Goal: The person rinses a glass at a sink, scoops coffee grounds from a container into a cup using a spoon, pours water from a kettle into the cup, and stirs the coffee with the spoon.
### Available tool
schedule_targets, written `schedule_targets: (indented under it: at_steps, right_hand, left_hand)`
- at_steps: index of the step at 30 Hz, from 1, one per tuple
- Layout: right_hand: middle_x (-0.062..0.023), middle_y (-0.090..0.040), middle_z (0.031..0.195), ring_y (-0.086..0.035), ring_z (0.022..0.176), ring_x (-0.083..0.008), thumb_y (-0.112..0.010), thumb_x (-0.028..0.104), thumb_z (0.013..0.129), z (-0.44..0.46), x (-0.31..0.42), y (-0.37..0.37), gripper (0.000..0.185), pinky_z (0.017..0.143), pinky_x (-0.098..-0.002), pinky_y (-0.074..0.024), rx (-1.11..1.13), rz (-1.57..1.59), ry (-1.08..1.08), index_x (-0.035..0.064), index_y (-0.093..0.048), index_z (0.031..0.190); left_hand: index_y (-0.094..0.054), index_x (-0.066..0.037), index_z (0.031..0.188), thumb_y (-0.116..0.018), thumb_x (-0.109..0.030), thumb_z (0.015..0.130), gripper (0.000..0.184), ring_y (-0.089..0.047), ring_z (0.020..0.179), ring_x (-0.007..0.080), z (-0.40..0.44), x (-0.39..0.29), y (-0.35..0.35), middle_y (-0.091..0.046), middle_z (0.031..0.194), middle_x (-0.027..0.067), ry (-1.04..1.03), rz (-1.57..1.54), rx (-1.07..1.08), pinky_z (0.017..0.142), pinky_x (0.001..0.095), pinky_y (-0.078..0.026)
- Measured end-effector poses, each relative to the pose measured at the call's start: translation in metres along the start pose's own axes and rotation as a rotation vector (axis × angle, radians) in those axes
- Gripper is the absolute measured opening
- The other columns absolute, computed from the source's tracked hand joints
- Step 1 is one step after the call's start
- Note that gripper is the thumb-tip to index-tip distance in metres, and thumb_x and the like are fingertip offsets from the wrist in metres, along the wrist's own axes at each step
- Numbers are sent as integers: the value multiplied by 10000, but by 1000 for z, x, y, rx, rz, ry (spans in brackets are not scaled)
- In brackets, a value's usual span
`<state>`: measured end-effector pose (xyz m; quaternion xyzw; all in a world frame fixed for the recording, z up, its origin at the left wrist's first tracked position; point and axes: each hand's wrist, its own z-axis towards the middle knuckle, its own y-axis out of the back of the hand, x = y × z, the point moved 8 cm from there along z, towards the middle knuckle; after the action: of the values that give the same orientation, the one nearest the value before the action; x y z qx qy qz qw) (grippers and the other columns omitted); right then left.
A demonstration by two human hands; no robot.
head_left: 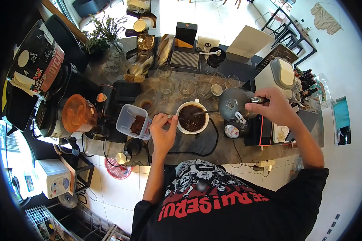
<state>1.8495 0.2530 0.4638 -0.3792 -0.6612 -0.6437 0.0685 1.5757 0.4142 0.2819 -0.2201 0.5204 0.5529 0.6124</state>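
A white cup (178, 125) stands mid-counter with its handle on the far side, holding dark coffee (190, 121) with bits floating on top. My right hand (271, 105) is closed around the dark handle of a grey gooseneck kettle (232, 101). The kettle's thin spout reaches left over the cup. At the cup's left rim, my left hand (164, 127) is pinched; a small pale bit shows between the fingers, but I cannot make out what it is. Beside that hand sits a clear plastic tub (127, 113) with brown powder inside.
Several glasses (186, 88) stand behind the cup. A hand grinder (216, 58) is farther back. Left of the tub are an orange-lidded container (79, 113) and a black machine (105, 104). A black cord (213, 144) loops across the counter. A pale canister (276, 74) stands at right.
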Motion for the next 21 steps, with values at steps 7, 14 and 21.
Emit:
schedule_targets:
  at_steps: [7,14,21]
  right_hand:
    - [13,-452,632,-406,616,-69,-853,362,928,-3,-1,-4,471,559,-327,-317,123,-14,-29,-45,-653,800]
    - [-5,-515,654,-483,636,-80,-860,373,930,-4,-6,-1,462,594,-312,-407,3,-40,-19,-58,-706,865]
    - [2,-496,664,-459,644,-80,-852,384,942,0,-11,-2,470,598,-318,-392,-25,-26,-8,-54,-699,867]
  left_hand:
    - [-701,57,829,-799,-91,945,212,-592,768,266,-1,2,1,-649,775,115,14,-19,-5,721,381,-456]
    - [-698,58,829,-797,-89,947,213,-594,767,263,-3,4,-1,-641,765,116,20,-48,-11,720,380,-455]
    - [-697,59,835,-799,-92,947,213,-582,742,262,-4,5,0,-632,760,116,26,-47,-12,708,374,-446]
